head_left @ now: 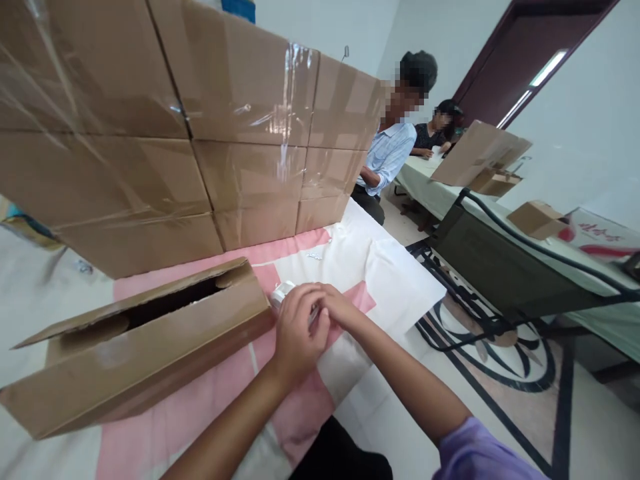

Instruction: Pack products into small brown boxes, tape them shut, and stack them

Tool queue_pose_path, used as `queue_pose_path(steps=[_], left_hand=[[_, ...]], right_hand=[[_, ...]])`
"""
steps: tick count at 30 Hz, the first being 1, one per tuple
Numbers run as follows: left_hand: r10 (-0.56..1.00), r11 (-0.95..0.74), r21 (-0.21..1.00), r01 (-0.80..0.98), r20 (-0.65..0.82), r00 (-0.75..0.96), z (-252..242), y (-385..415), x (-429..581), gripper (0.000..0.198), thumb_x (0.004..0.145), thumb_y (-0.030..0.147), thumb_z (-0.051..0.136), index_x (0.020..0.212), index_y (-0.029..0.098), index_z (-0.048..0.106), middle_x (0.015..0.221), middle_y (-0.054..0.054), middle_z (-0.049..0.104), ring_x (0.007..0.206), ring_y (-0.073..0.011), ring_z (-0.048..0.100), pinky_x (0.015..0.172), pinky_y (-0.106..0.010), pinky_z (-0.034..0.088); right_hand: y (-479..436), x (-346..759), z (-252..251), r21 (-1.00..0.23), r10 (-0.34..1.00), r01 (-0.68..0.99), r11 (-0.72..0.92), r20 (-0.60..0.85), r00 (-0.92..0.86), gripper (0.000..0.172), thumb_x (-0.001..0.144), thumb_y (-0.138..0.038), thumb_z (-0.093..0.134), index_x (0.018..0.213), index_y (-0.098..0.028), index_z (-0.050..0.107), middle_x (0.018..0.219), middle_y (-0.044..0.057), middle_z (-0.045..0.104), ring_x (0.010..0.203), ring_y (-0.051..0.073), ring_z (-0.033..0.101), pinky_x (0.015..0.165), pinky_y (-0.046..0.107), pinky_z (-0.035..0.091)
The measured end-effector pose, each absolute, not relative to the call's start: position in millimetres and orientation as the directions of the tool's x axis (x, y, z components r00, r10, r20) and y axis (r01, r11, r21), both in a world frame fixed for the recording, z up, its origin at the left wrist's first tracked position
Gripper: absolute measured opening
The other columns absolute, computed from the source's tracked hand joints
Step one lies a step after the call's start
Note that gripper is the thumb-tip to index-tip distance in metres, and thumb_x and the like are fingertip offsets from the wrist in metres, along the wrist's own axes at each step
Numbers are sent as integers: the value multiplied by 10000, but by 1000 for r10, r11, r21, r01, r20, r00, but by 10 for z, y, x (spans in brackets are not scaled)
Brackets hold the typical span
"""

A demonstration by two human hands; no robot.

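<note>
My left hand [299, 330] is closed, its fingers curled round a small white object [283, 291]. The object's far end shows beyond the knuckles; its kind is hard to make out. My right hand [334, 305] meets the left from the right side, its fingers bent and partly hidden behind the left hand. Something thin and grey shows in the gap between the two hands. Just left of them lies a long brown cardboard box [165, 353] with its top flaps partly raised and a dark gap along the top.
Taped cardboard cartons [245, 173] are stacked behind the box. Small white bits [314, 256] lie on the pink and white cloth [200, 407]. To the right stands a folding cot [505, 267]. Two people [393, 150] sit further back, one at a covered table [420, 170].
</note>
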State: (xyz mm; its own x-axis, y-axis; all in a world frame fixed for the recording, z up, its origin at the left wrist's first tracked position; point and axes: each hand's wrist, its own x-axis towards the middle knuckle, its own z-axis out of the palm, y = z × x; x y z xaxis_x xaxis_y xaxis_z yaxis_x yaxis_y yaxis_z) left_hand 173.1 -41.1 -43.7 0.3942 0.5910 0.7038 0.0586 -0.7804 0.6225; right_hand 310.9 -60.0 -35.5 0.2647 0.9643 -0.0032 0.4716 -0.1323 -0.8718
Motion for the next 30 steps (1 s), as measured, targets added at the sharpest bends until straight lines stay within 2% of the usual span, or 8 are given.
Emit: queue_pose_path(steps=[4,6,8,11,16,20,25,30], left_hand=[[659,-747,625,228,651,376,-739,-347,1794,552,842,289,673,1344,160,483,1418,-221,490,1391,-409,424,1114,-595,396],[729,-679,660,320,558,397,-816,-340,1769,659,818,274,708,1407,153,438,1513,-251,390,1473,-453,298,1133,-634,362],[796,-592,714,372,446,410,-846,-337,1761,726,799,244,721,1449,154,410,1561,-265,335,1498,-473,246,1119,-641,380],[843,-499,769,399,324,430,-847,-312,1778,804,773,211,733,1497,167,387,1584,-256,328,1501,-483,244,1075,-604,448],[853,-472,790,392,296,430,-858,-288,1791,785,791,214,725,1510,225,411,1563,-216,393,1482,-463,303,1059,-574,467],[834,-520,766,377,362,416,-884,-281,1779,794,788,223,724,1514,195,405,1545,-221,416,1464,-441,330,1115,-591,409],[817,-568,679,465,397,419,-834,-293,1753,786,781,228,722,1501,128,424,1541,-213,424,1439,-430,364,1146,-571,388],[801,-596,618,514,403,444,-792,-310,1721,812,802,333,742,1515,122,415,1527,-198,428,1433,-428,361,1152,-553,404]], right_hand=[[-568,3127,-339,-897,956,376,-232,-140,257,260,855,-263,477,647,-199,620,691,21,668,677,182,619,667,305,506],[-555,3125,-331,-898,950,349,-267,-184,254,250,854,-314,487,681,-196,624,753,21,674,719,176,619,711,305,504],[-535,3121,-327,-896,940,324,-303,-224,258,227,835,-341,512,719,-192,637,837,28,682,771,173,621,736,299,495],[-515,3095,-343,-891,922,308,-334,-241,302,199,775,-363,601,677,-191,612,947,52,686,781,169,599,727,298,478],[-608,2976,-429,-921,917,332,-205,-63,394,401,726,-393,722,536,-207,422,1113,86,666,987,219,616,889,350,467],[-641,2872,-423,-944,874,295,-149,14,486,403,772,-397,712,554,-209,430,1122,90,636,1027,230,623,903,365,474],[-727,2877,-308,-947,859,268,-179,-17,512,435,778,-446,717,546,-202,441,1078,84,613,868,199,617,758,345,498],[-1063,2956,-286,-954,819,257,-156,20,573,481,720,-416,793,506,-204,418,938,58,618,988,220,608,857,334,472]])
